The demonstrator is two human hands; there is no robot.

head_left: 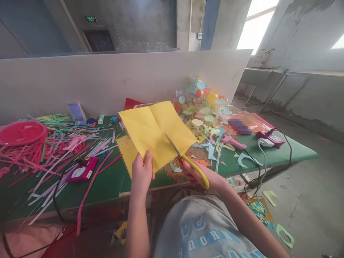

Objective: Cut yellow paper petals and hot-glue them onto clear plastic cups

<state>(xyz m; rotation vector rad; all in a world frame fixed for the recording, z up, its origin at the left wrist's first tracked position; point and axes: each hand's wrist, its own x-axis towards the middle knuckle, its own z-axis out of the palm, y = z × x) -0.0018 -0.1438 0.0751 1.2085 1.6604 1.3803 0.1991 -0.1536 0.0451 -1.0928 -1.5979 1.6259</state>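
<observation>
Where the two hands meet, just below the centre of the frame, the left hand point(141, 172) is closed on the lower edge of a creased yellow paper sheet point(150, 130), thumb on top, holding it tilted up above the surface point(107, 181). The right hand point(194, 172), just to its right, is wrapped around the yellow handles of a pair of scissors point(185, 158). The blades point up and to the left and lie across the sheet's lower right edge (whether they have bitten into the paper cannot be told). A second yellow sheet point(129, 151) lies flat on the green surface beneath.

Lower left of centre: a pink device point(82, 171) with a black cable. Left of the frame: a loose heap of coloured strips point(53, 143) and, at the far left, a red round dish point(21, 132). Upper right of centre: a pile of cut paper shapes point(201, 105); near it, a pink pistol-shaped tool point(233, 142) and a second pink device point(270, 138) with cables. A white partition board point(120, 79) stands behind the surface. Paper scraps point(285, 234) lie on the floor, lower right.
</observation>
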